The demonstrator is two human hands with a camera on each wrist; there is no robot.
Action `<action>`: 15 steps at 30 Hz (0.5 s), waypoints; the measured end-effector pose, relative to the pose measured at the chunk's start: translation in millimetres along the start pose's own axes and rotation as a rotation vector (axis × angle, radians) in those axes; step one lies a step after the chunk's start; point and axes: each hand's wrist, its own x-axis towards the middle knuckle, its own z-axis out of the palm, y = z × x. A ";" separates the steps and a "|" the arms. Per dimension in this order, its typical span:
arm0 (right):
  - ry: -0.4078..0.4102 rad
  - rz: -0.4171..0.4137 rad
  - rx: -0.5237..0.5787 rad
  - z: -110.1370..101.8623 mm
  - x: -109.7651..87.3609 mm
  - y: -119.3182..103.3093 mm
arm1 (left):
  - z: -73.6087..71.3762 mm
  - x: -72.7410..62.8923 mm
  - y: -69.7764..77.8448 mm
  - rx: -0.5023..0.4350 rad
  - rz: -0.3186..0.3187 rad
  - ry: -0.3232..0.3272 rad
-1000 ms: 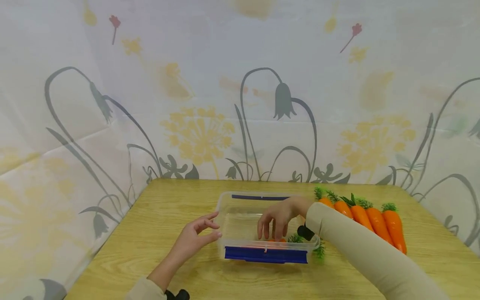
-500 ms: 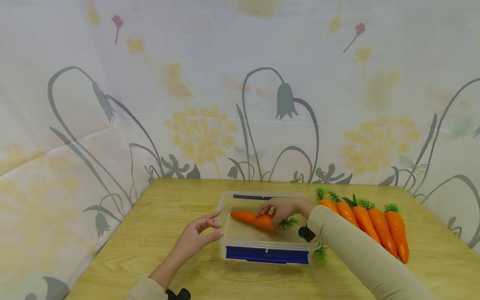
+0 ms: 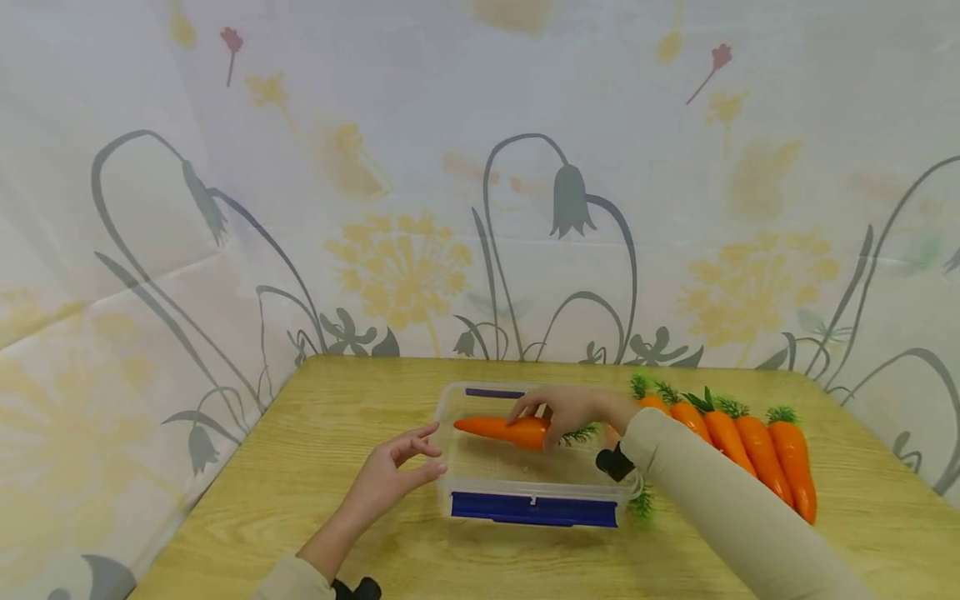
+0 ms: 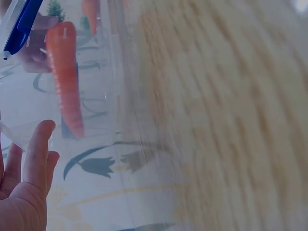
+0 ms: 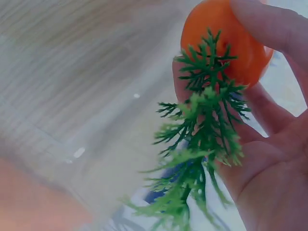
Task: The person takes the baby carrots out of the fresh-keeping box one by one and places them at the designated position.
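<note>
A toy-like orange carrot (image 3: 491,428) with a green leafy top (image 5: 207,101) is gripped at its thick end by my right hand (image 3: 566,412), thumb on one side and fingers on the other. Its tip points left, within the outline of a clear plastic box (image 3: 444,454) with blue latch flaps. Beside the box's left wall is my left hand (image 3: 384,475), fingers loosely extended and holding nothing. Through the clear wall, the left wrist view shows the carrot (image 4: 67,82) just beyond the left fingers (image 4: 38,149).
Several more orange carrots (image 3: 763,454) lie side by side right of the box, green tops toward the wall. A bit of green foliage (image 3: 642,505) shows at the box's front right corner. The wood-patterned table (image 3: 345,400) meets a flower-printed backdrop (image 3: 420,125).
A second ago my right hand was low behind the box's front wall, with the carrot mostly hidden. Hand and carrot have since moved up and away from me. My left hand has stayed put.
</note>
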 end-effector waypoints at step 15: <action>0.204 -0.143 0.025 -10.2 -51.4 -18.2 | 1.5 -0.2 2.4 0.016 -0.018 0.025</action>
